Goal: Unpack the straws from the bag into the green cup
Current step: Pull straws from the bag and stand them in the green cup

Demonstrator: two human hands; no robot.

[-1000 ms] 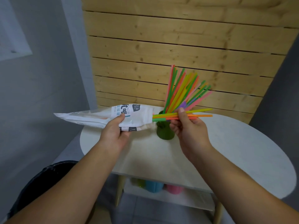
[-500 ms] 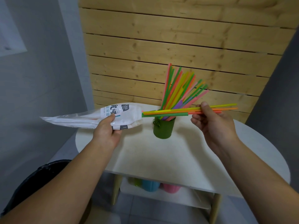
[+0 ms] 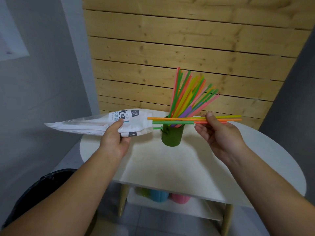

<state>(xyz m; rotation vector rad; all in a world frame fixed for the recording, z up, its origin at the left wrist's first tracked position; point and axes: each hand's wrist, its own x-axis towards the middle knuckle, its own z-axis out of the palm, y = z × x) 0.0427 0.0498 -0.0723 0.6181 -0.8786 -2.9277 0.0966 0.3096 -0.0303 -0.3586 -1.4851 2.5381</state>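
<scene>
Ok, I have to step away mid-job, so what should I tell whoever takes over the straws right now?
Left hand: grips the bag, held level over the left edge of the table, mouth toward the cup.
Right hand: pinches a small bunch of straws, level over the cup, tail ends at the bag's mouth.
Done: many fanned straws stand in the cup on the table.
Left: put the bunch in the cup. One green straw pokes from the bag. How many more are inside cannot be seen.
</scene>
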